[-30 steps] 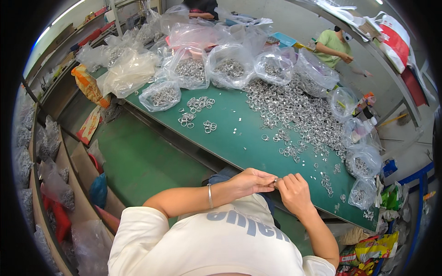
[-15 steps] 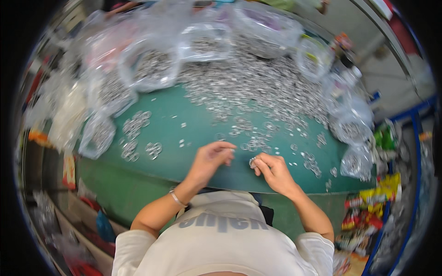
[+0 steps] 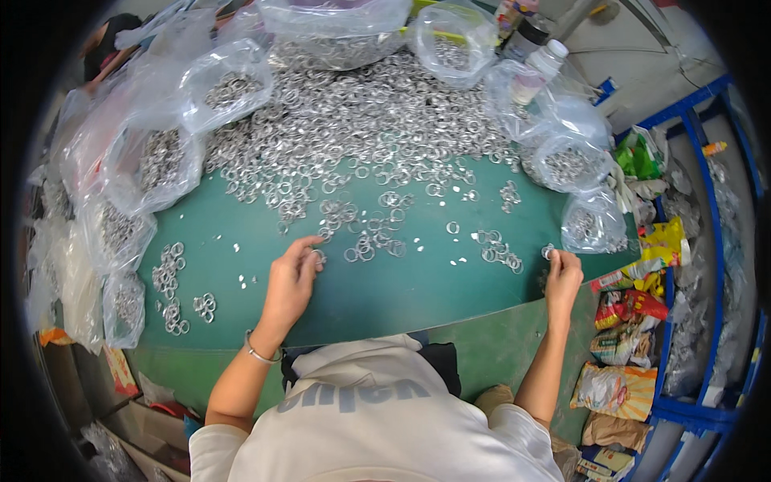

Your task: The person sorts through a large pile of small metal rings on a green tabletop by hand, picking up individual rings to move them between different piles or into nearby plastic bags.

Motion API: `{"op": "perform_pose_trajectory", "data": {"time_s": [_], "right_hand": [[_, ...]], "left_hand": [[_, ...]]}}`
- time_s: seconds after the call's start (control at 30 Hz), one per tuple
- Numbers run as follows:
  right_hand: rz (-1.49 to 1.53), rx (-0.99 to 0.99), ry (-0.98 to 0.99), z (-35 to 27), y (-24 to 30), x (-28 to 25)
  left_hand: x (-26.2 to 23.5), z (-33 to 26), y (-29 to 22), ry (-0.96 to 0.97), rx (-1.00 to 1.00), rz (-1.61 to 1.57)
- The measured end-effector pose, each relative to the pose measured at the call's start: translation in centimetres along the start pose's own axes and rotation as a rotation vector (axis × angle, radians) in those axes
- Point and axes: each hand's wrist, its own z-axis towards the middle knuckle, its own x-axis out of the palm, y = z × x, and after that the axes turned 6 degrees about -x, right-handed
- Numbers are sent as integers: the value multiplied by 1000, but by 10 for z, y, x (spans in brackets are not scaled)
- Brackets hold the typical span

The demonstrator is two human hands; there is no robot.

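Note:
A broad heap of small silver metal rings (image 3: 369,104) covers the far part of the green table (image 3: 385,289). Near the left of the middle, my left hand (image 3: 291,281) has its fingers pinched on a silver ring (image 3: 320,256), beside a loose cluster of rings (image 3: 376,246). At the table's right side, my right hand (image 3: 564,277) pinches another silver ring (image 3: 548,251) between thumb and fingertips. Between that hand and the middle lies a small group of rings (image 3: 499,251). More small groups of rings (image 3: 169,277) rest at the left.
Clear plastic bags of rings (image 3: 165,161) line the left and far edges. Others, such as a small bag (image 3: 593,221), stand at the right. A white-capped bottle (image 3: 542,68) is at the far right. Colourful packets (image 3: 634,321) and a blue rack (image 3: 711,241) stand beyond the right edge.
My right hand has moved from the middle to the table's right side with a ring. My left hand has moved apart from it, to the left. The view has shifted.

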Motion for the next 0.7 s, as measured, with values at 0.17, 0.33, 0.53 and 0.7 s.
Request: {"op": "perform_pose_trajectory", "data": {"time_s": [0.17, 0.33, 0.53, 0.7], "right_hand": [[-390, -140, 28, 3, -11, 14], [-230, -182, -89, 12, 22, 10], [264, -403, 260, 18, 113, 29], [122, -466, 297, 20, 128, 57]], "left_hand": [[2, -4, -9, -14, 73, 202], [5, -5, -3, -48, 137, 228], [19, -1, -9, -62, 266, 191], [21, 5, -16, -171, 276, 137]]}}
